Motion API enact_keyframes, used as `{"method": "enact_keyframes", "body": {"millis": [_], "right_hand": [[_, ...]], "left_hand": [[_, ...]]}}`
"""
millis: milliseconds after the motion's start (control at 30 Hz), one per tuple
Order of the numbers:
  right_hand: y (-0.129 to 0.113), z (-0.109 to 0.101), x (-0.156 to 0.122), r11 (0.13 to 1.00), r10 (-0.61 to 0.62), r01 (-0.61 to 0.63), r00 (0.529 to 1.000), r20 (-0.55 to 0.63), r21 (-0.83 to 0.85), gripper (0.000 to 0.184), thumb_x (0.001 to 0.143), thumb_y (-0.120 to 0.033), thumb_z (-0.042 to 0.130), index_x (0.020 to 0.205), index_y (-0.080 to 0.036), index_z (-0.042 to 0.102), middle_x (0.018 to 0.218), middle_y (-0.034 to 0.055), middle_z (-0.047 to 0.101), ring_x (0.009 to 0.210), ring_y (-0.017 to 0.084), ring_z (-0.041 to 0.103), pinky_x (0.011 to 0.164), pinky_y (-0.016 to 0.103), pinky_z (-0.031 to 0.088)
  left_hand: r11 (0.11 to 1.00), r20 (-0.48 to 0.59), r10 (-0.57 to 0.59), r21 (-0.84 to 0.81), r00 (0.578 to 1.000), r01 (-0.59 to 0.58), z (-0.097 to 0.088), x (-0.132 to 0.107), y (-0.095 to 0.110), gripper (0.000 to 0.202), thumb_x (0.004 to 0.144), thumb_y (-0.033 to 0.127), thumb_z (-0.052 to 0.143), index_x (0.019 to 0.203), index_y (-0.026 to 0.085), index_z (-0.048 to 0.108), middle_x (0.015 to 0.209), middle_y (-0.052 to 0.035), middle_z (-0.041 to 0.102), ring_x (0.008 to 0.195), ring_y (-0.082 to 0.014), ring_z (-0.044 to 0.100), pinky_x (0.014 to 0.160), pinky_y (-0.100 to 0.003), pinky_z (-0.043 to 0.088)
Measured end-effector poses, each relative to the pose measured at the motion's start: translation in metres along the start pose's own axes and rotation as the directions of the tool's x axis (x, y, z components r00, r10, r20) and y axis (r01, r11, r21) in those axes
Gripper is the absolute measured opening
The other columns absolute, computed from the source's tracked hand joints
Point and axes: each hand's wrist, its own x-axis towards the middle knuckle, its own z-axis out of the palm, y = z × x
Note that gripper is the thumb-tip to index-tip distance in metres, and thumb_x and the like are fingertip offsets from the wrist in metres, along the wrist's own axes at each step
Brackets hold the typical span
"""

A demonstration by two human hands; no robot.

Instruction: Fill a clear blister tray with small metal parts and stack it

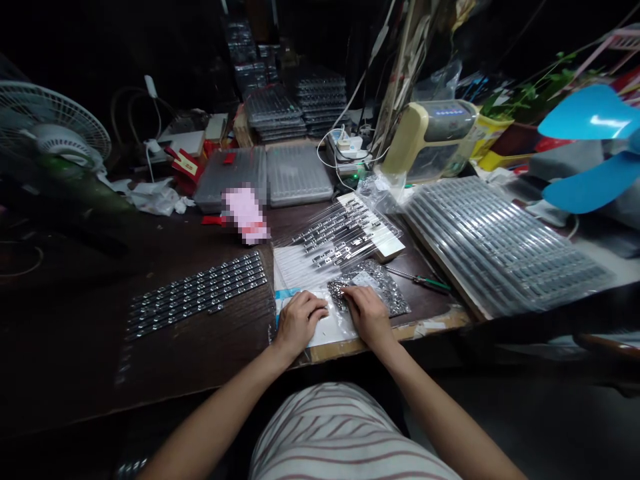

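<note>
My left hand [299, 323] rests at the table's front edge, fingers curled in and closed; whatever they hold is hidden or too small to name. Beneath it lies a white sheet [324, 335] with a blue corner. My right hand [369, 316] reaches its bent fingertips to a heap of small shiny metal parts [338, 291]. Whether those fingers pinch a part, I cannot make out. Beside that hand spreads a clear plastic bag [399, 300] filled with similar parts. Just beyond are clear tubes [320, 247] with small dark and metal pieces in rows.
Dark strips of small parts [200, 293] lie at the left. A green-handled screwdriver [435, 284] lies right of the bag. Long clear tubes [505, 247] cover a board further right. Blue fan blades [587, 120] overhang the right side; a caged fan [55, 127] stands left.
</note>
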Motion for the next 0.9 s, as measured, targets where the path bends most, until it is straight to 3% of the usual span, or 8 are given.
{"method": "enact_keyframes", "body": {"millis": [100,233,367,500,667,800,900], "right_hand": [[0.001,0.0,-0.001,1.0,-0.021,0.022,1.0,-0.017,0.021,0.025,0.093,-0.015,0.043,0.111,-0.021,0.059,0.099,0.0062,0.066,0.093,0.019,0.057,0.082,0.033,0.047],[-0.002,-0.002,-0.001,0.998,-0.048,0.049,0.999,-0.023,0.03,0.021,0.093,-0.016,0.045,0.103,-0.021,0.062,0.091,0.005,0.067,0.088,0.018,0.059,0.078,0.032,0.047],[-0.016,0.0,0.001,0.996,-0.05,0.05,0.999,-0.007,0.078,0.017,0.093,-0.02,0.047,0.099,-0.02,0.063,0.089,0.0049,0.069,0.082,0.017,0.06,0.075,0.03,0.046],[-0.034,0.01,0.007,0.998,-0.011,0.007,0.998,0.064,0.068,0.011,0.089,-0.029,0.058,0.086,-0.021,0.066,0.083,0.0024,0.07,0.077,0.015,0.06,0.072,0.029,0.042],[-0.043,0.02,0.013,0.999,-0.018,0.014,0.996,0.091,0.037,0.01,0.086,-0.032,0.063,0.082,-0.025,0.069,0.089,-0.0006,0.071,0.079,0.014,0.058,0.072,0.029,0.036],[-0.041,0.022,0.013,0.999,-0.033,0.031,0.993,0.11,0.018,0.011,0.087,-0.032,0.061,0.087,-0.027,0.071,0.091,-0.0011,0.07,0.08,0.015,0.056,0.071,0.03,0.034],[-0.042,0.024,0.013,0.999,-0.039,0.04,0.991,0.129,-0.005,0.011,0.087,-0.033,0.061,0.088,-0.028,0.071,0.092,-0.0006,0.069,0.081,0.015,0.055,0.071,0.029,0.034]], "left_hand": [[1.0,0.008,-0.016,-0.017,1.0,0.017,0.001,0.0,0.0,0.009,0.083,0.02,0.063,0.089,0.021,0.069,0.082,-0.0029,0.064,0.082,-0.0158,0.058,0.076,-0.029,0.046],[0.998,0.011,-0.027,-0.049,1.0,0.028,0.0,0.001,0.004,0.009,0.082,0.019,0.063,0.088,0.021,0.07,0.081,-0.0028,0.064,0.081,-0.016,0.058,0.075,-0.029,0.046],[0.992,-0.116,-0.087,-0.1,0.989,0.076,-0.017,0.005,-0.003,0.012,0.084,0.019,0.06,0.092,0.02,0.069,0.086,-0.0036,0.064,0.082,-0.0154,0.059,0.074,-0.027,0.046],[0.965,-0.258,-0.163,0.161,0.952,0.209,-0.056,0.0,-0.033,0.01,0.082,0.026,0.064,0.089,0.023,0.071,0.087,-0.003,0.066,0.085,-0.0193,0.057,0.08,-0.033,0.043],[0.805,-0.409,-0.184,0.46,0.894,0.375,-0.101,-0.031,-0.073,0.011,0.08,0.033,0.065,0.084,0.027,0.073,0.096,-0.0044,0.063,0.095,-0.025,0.052,0.084,-0.039,0.037],[0.765,-0.446,-0.166,0.505,0.88,0.4,-0.112,-0.045,-0.079,0.011,0.08,0.03,0.062,0.082,0.025,0.071,0.099,-0.0053,0.062,0.098,-0.0261,0.05,0.084,-0.04,0.037],[0.81,-0.419,-0.117,0.485,0.901,0.33,-0.102,-0.026,-0.064,0.011,0.082,0.029,0.061,0.084,0.025,0.071,0.097,-0.0046,0.063,0.095,-0.0247,0.053,0.084,-0.039,0.036]]}}
